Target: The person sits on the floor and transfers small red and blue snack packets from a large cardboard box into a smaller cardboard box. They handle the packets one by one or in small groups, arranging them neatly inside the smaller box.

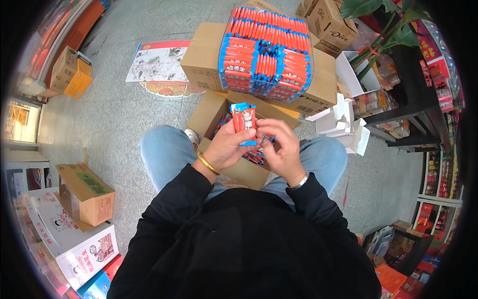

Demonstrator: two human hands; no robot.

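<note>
My left hand (pixel 224 145) grips a small stack of red-and-blue wrapped snack bars (pixel 245 125), held upright with the thumb across the front. My right hand (pixel 282 149) is just right of the stack, its fingers curled but apart; I see nothing held in it. Below both hands, between my knees, an open cardboard carton (pixel 203 116) contains loose wrapped bars (pixel 257 157), partly hidden by the hands. Beyond it a clear plastic box (pixel 267 96) is packed with rows of matching bars (pixel 239 54), with a gap near its middle.
The clear box rests on a cardboard carton (pixel 201 48). White cardboard boxes (pixel 336 117) and a potted plant (pixel 373 48) stand at right beside a black shelf (pixel 410 123). A flattened printed sheet (pixel 160 61) lies on the floor. More cartons (pixel 95 205) are stacked at left.
</note>
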